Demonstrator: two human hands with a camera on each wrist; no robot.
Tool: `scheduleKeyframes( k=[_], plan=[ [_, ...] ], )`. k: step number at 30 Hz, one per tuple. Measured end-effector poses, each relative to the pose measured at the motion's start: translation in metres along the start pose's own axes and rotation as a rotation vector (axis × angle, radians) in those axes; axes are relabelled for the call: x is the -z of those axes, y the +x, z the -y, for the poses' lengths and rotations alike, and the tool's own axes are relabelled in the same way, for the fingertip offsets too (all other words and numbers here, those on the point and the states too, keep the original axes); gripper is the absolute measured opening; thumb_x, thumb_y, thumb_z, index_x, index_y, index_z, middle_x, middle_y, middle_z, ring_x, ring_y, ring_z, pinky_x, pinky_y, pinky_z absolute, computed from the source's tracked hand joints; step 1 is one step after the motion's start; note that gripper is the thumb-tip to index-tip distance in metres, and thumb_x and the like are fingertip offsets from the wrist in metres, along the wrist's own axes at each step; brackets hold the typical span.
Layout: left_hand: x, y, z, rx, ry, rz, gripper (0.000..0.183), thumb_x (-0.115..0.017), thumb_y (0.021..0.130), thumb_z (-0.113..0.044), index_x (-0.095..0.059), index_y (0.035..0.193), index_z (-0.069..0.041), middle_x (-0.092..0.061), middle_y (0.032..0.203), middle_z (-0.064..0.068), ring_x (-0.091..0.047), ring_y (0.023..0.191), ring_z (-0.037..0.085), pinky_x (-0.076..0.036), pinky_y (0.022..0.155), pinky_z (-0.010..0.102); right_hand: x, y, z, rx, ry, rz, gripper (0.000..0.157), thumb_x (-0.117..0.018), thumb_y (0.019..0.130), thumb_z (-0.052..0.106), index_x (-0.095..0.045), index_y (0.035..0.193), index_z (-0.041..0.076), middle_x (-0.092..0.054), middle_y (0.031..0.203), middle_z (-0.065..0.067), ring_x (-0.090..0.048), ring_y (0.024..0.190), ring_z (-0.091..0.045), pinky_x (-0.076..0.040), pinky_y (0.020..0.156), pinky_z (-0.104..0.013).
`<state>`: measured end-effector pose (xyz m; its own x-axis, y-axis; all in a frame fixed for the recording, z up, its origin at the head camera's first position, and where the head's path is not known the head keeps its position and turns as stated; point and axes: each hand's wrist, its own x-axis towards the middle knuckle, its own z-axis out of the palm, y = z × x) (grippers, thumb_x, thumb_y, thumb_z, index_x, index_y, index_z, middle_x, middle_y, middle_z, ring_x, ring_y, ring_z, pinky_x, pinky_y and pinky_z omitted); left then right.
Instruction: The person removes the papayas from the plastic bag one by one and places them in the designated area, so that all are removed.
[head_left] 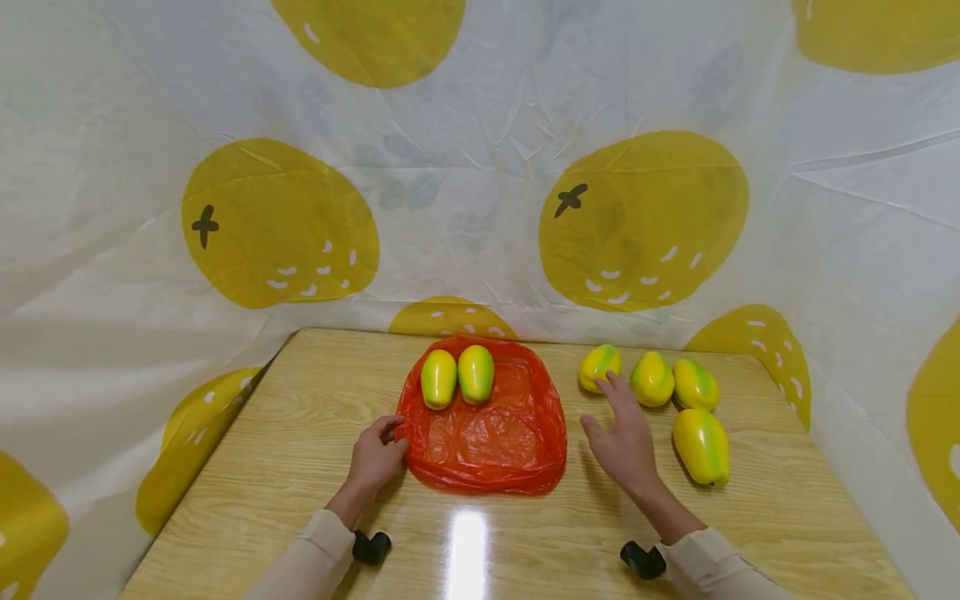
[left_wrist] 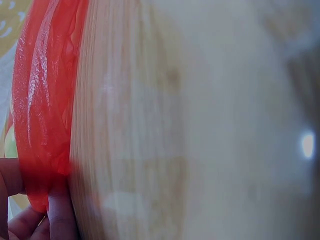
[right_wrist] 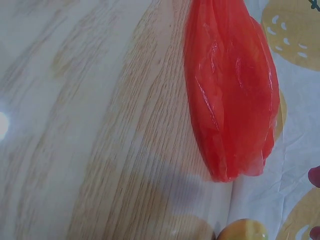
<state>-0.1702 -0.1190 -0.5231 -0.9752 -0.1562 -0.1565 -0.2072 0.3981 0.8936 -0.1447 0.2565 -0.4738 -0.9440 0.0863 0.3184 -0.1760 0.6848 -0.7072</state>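
On the table (head_left: pixel 292 442), red bag (head_left: pixel 483 437) pinched on one side!

At mid-table in the head view, two yellow-green fruits (head_left: pixel 438 379) sit inside the bag, toward its eleven o'clock. Left hand (head_left: pixel 377 456) at nine o'clock, grip clamped on the rim! Right hand (head_left: pixel 626 437) at three o'clock, fingers apart, tips overlapping the nearest loose fruit (head_left: pixel 600 364); touching, I can't tell. Three other fruits (head_left: pixel 696 385) lie from one to three o'clock of that hand.

Over to the left wrist: thumb and fingers nip folded red film. Looks light, limp, easily torn; the gathered rim should hold best.

Right wrist now: the bag's slack wall, with one fruit's edge (right_wrist: pixel 243 230) toward five o'clock. Smooth, glossy, probably slippery; cup it round the belly.
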Motion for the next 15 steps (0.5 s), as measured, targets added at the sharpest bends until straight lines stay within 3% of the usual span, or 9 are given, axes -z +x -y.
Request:
scheduleKeyframes(
  k=[9, 15],
  plan=[
    [-0.001, 0.000, 0.000, 0.009, 0.002, 0.005, 0.044, -0.062, 0.095, -0.006, -0.060, 0.139, -0.005, -0.065, 0.131, 0.017, -0.060, 0.114, 0.027, -0.059, 0.090, 0.032, -0.009, 0.002, 0.010, -0.005, 0.041, 0.007, 0.058, -0.068, 0.095, 0.006, -0.050, 0.150, 0.001, -0.035, 0.167, -0.020, -0.028, 0.156, -0.046, -0.025, 0.123, -0.067],
    [0.000, 0.000, 0.000, 0.002, -0.005, 0.002, 0.044, -0.062, 0.095, -0.005, -0.060, 0.139, -0.004, -0.065, 0.129, 0.018, -0.059, 0.112, 0.027, -0.058, 0.085, 0.027, -0.014, 0.001, 0.018, -0.022, 0.066, 0.036, 0.059, -0.066, 0.097, 0.006, -0.048, 0.153, 0.002, -0.034, 0.168, -0.018, -0.027, 0.157, -0.042, -0.025, 0.124, -0.065]
  ],
)
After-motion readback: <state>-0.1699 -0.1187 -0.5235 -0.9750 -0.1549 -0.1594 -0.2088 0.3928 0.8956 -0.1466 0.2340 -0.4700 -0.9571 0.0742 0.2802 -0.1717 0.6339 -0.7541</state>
